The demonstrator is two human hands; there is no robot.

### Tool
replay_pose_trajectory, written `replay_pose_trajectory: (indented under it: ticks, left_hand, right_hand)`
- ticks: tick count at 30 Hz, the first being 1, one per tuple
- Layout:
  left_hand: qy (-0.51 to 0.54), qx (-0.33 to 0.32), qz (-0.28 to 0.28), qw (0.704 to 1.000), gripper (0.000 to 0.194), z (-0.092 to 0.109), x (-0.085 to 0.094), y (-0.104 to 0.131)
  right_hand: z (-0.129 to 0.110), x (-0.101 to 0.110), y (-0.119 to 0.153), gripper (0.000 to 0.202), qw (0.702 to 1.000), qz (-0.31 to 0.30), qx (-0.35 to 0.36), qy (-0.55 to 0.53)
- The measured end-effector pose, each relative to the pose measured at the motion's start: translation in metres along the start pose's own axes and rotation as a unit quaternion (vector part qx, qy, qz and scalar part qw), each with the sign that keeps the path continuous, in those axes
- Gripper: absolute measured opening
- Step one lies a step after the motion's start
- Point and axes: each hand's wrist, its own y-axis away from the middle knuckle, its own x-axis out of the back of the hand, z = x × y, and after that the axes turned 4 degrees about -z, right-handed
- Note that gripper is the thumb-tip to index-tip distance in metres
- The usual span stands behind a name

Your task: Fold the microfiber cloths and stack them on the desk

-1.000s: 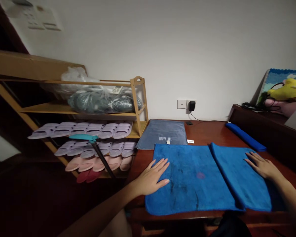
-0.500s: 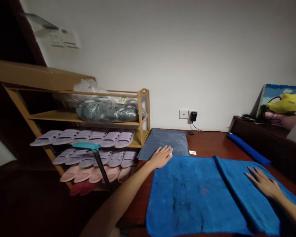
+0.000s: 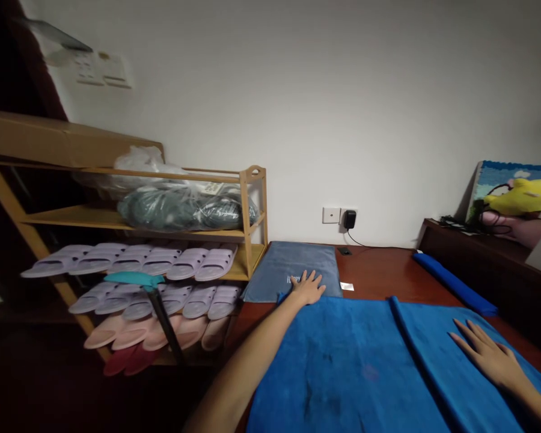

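Observation:
A blue cloth with dark stains is spread over the reddish-brown wooden tabletop, a raised crease running down its right part. My left hand lies with fingers spread at the cloth's far left corner, its fingertips over a grey-blue folded cloth that carries white lettering, partly hidden by the fingers. On the right side of the blue cloth, my right hand rests palm down, fingers apart. Neither hand grips anything.
At the left stands a wooden shoe rack with lilac slippers, pink slippers and a plastic-wrapped bundle. A teal-topped handle rises before it. A rolled blue cloth lies at the right. A black adapter is plugged into the wall.
My left hand has shifted slightly right along the cloth's far edge, uncovering some lettering. My right hand stays on the cloth. The whole view has shifted a little.

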Motion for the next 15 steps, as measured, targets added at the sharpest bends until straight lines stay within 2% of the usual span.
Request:
replay_pose_trajectory:
  ticks: [6,11,15]
  left_hand:
    - [-0.009,0.015,0.005,1.000,0.064,0.001,0.000,-0.010]
    - [-0.057,-0.005,0.106,0.993,0.052,0.009,-0.004,-0.003]
    - [-0.086,-0.056,0.154,0.983,0.039,0.015,-0.002,0.025]
  right_hand:
    - [-0.001,0.003,0.001,0.073,1.000,-0.019,0.015,-0.011]
    - [-0.003,0.004,0.001,0.071,0.999,-0.021,0.023,-0.013]
    - [-0.004,0.003,0.000,0.076,1.000,-0.026,0.000,-0.009]
